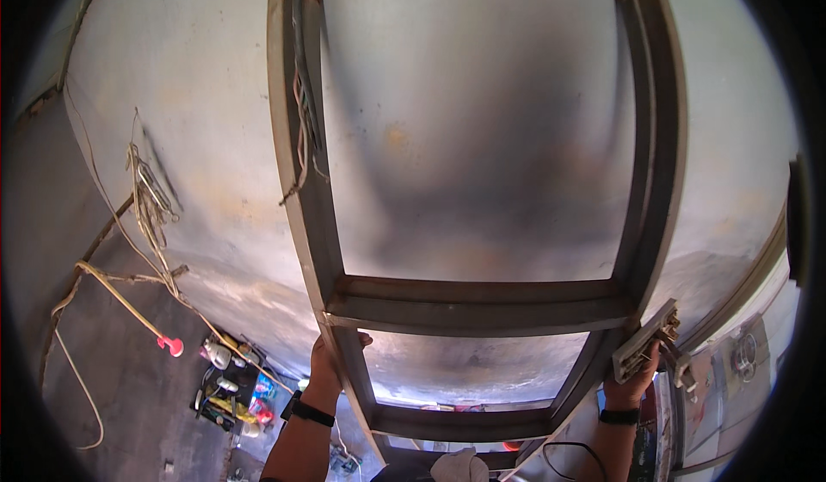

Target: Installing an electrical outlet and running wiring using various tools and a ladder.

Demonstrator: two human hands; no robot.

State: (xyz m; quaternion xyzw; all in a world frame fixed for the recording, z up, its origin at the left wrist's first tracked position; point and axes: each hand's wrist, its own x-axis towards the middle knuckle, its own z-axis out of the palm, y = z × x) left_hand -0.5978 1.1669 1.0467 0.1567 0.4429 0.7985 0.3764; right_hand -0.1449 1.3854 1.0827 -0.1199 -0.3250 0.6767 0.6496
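Behind metal frame (482,317), left hand (323,365) half-hidden

Black wristbands (311,412) on bare forearms (297,452)

"What lies left of the left hand (322,368)?"
"A jumble of items (226,385); farther left, a yellowish cord (120,296) with a pink end (175,346)."
"Higher up?"
"Wires (148,196) hanging by the wall (228,163)."
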